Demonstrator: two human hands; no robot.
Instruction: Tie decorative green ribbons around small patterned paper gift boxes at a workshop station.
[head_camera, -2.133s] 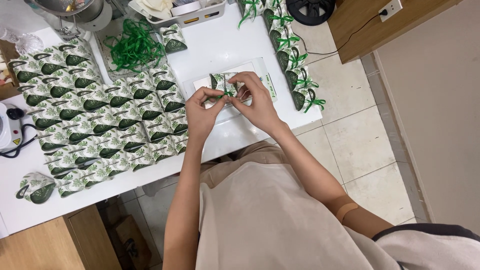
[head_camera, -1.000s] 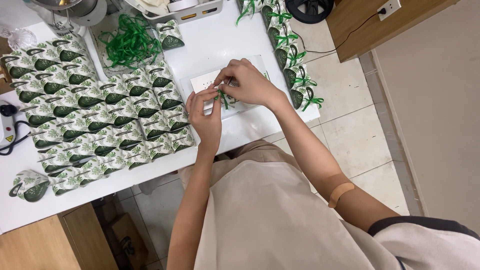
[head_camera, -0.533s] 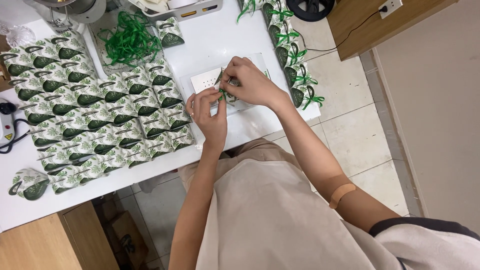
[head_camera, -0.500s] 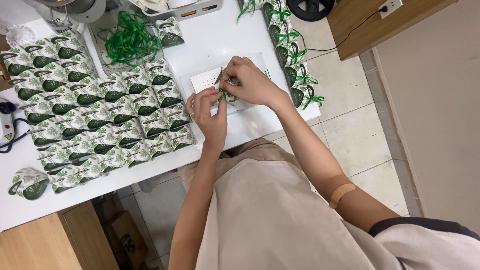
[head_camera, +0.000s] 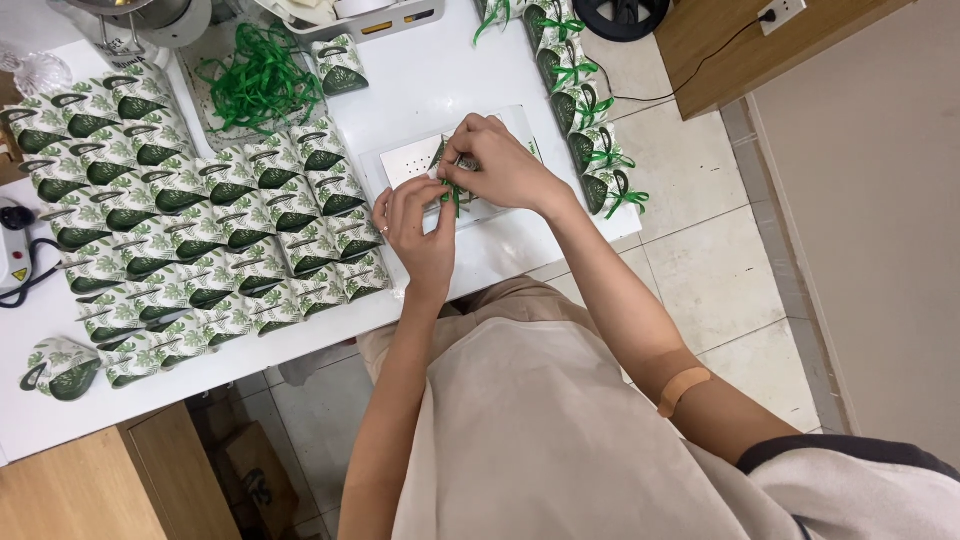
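Left hand (head_camera: 418, 222): fingers pinched on the green ribbon (head_camera: 453, 192) of a small leaf-printed box (head_camera: 459, 170).
Right hand (head_camera: 497, 165): fingers clasped over the same box, above a white tray (head_camera: 400, 165).
Handling: judged light, thin card, crushable; best held by its edges.
Bench (head_camera: 420, 80): smooth white; rows of matching boxes (head_camera: 200, 240), loose ribbon pile (head_camera: 258, 80).

Bright, even light (soft shadows)
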